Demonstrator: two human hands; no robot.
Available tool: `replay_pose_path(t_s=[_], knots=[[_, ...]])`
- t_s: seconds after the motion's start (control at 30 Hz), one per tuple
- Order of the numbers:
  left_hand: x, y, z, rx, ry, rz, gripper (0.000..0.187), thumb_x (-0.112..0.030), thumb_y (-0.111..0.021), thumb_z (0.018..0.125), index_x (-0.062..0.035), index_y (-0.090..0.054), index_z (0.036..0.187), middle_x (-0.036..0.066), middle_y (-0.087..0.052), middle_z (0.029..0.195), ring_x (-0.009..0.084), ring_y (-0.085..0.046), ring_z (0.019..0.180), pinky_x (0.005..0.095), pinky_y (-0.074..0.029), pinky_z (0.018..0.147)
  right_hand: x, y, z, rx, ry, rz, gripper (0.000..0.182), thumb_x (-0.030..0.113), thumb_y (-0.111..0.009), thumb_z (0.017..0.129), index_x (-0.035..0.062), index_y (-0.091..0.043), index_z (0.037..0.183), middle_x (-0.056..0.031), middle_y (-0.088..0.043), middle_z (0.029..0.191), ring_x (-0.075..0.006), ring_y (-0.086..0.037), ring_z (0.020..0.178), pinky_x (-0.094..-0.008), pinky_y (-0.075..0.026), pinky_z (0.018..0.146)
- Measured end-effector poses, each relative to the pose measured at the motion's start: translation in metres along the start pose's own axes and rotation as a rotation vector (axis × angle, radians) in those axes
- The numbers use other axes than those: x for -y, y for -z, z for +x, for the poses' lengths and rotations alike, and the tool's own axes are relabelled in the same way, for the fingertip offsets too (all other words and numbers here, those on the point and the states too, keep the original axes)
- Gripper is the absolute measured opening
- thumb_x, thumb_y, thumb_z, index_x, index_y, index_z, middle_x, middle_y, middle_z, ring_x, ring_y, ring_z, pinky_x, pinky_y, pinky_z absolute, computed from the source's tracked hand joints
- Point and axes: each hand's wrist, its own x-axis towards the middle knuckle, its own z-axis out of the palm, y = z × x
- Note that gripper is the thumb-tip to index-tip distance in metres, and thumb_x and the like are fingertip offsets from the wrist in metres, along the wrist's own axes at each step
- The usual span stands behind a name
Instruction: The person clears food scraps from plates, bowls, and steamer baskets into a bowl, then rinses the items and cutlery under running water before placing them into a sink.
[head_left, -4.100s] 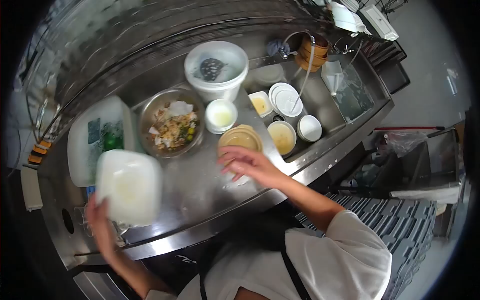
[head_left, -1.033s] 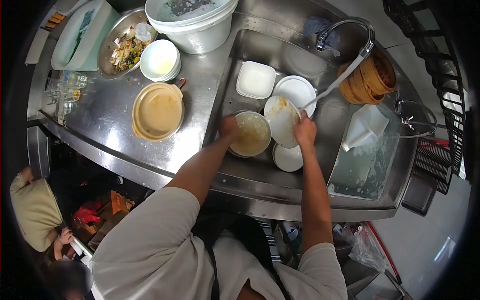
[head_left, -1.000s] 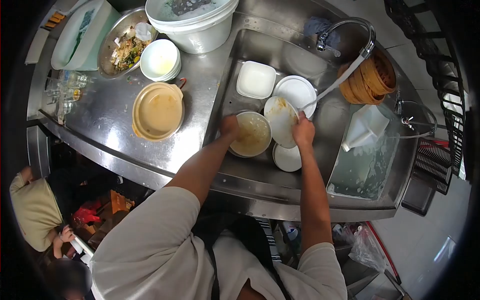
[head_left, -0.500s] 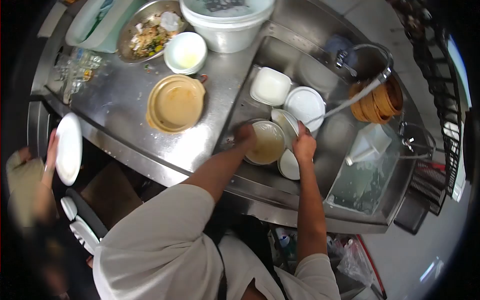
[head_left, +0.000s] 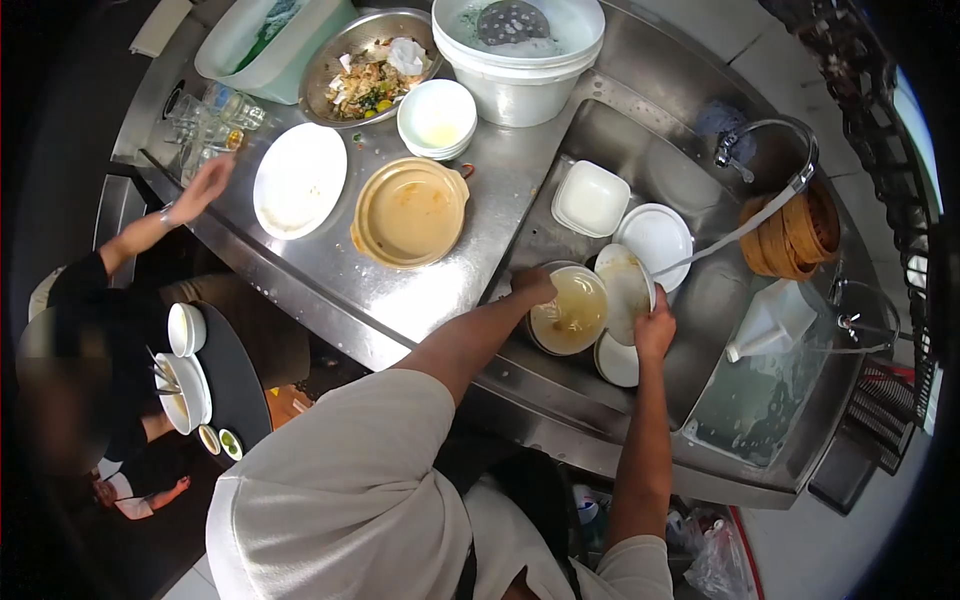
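My left hand (head_left: 535,288) is closed at the left rim of a round bowl (head_left: 568,312) in the sink; cloudy yellowish liquid fills it. My right hand (head_left: 655,332) grips the right edge of a stained white bowl (head_left: 625,285), tilted beside the round one. Water from the hose runs down toward the tilted bowl. Partly covered below it is another white dish (head_left: 618,362). Behind stand a round white plate (head_left: 660,238) and squarish white dishes (head_left: 592,198).
A person's open hand (head_left: 205,190) is beside an oval plate (head_left: 300,182) on the counter. Their dark tray (head_left: 245,375) carries bowls. Nearby are a clay pot (head_left: 410,213), white bowls (head_left: 437,115), scraps bowl (head_left: 325,95), bucket (head_left: 515,85), glasses (head_left: 210,125) and bamboo steamers (head_left: 790,235).
The view has shifted. The other person's oval plate has gone from their hand to the counter, and their tray has come into view. My right hand has tilted the white bowl more face-up.
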Motion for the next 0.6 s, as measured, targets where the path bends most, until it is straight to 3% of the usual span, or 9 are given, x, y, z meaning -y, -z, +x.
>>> replay_pose_path(t_s=[0.1,0.17,0.27,0.37,0.47,0.5,0.6], knots=[[0.030,-0.016,0.024,0.147,-0.147,-0.249,0.041,-0.032,-0.063,0.080,-0.0082,-0.071,0.112,0.017,-0.068,0.116,0.0295,-0.065,0.110,0.0449,-0.052,0.089,0.000,-0.001,0.002,-0.016,0.085,0.009,0.057,-0.003,-0.054,0.076,0.0104,-0.056,0.131,-0.0215,-0.068,0.107,-0.0423,-0.065,0.092,-0.0488,-0.052,0.082],[0.033,-0.008,0.014,0.258,-0.219,-0.281,0.037,-0.030,-0.062,0.079,-0.0077,-0.071,0.108,0.017,-0.069,0.113,0.0302,-0.067,0.106,0.0445,-0.053,0.086,0.001,-0.001,0.002,-0.023,0.180,0.018,0.058,-0.002,-0.055,0.075,0.0115,-0.056,0.131,-0.0220,-0.067,0.106,-0.0419,-0.066,0.090,-0.0493,-0.052,0.081],[0.006,0.001,-0.013,0.020,-0.139,-0.007,0.034,-0.026,-0.061,0.080,-0.0047,-0.070,0.106,0.019,-0.069,0.109,0.0333,-0.068,0.102,0.0441,-0.054,0.084,0.012,-0.014,0.006,0.047,0.244,-0.015,0.058,0.000,-0.056,0.075,0.0144,-0.056,0.132,-0.0244,-0.067,0.100,-0.0413,-0.066,0.088,-0.0504,-0.052,0.080],[-0.008,0.026,-0.059,-0.163,-0.113,0.000,0.038,-0.012,-0.058,0.078,-0.0014,-0.062,0.115,0.023,-0.067,0.111,0.0403,-0.066,0.102,0.0474,-0.053,0.087,0.023,-0.029,0.014,0.302,0.099,-0.128,0.046,0.009,-0.055,0.085,0.0131,-0.055,0.130,-0.0261,-0.067,0.088,-0.0436,-0.066,0.085,-0.0544,-0.051,0.079],[-0.004,0.045,-0.071,-0.188,-0.112,0.037,0.037,-0.011,-0.057,0.079,-0.0026,-0.061,0.115,0.024,-0.068,0.107,0.0411,-0.066,0.100,0.0480,-0.053,0.087,-0.004,-0.067,0.026,0.283,-0.043,0.009,0.036,0.022,-0.054,0.093,0.0080,-0.056,0.126,-0.0265,-0.067,0.097,-0.0463,-0.064,0.089,-0.0532,-0.051,0.080],[-0.002,0.048,-0.072,-0.198,-0.139,0.018,0.035,-0.011,-0.058,0.079,-0.0026,-0.063,0.112,0.024,-0.068,0.105,0.0409,-0.066,0.100,0.0480,-0.053,0.087,-0.014,-0.082,0.025,0.242,-0.128,0.059,0.042,0.037,-0.050,0.098,0.0037,-0.055,0.124,-0.0269,-0.067,0.100,-0.0479,-0.064,0.093,-0.0537,-0.050,0.083],[0.002,0.053,-0.066,-0.223,-0.209,-0.054,0.030,-0.011,-0.059,0.079,-0.0035,-0.066,0.107,0.024,-0.068,0.101,0.0403,-0.066,0.098,0.0485,-0.053,0.087,-0.019,-0.106,0.023,0.328,-0.318,0.182,0.053,0.046,-0.043,0.100,0.0025,-0.051,0.130,-0.0307,-0.062,0.113,-0.0474,-0.058,0.110,-0.0511,-0.044,0.096]])
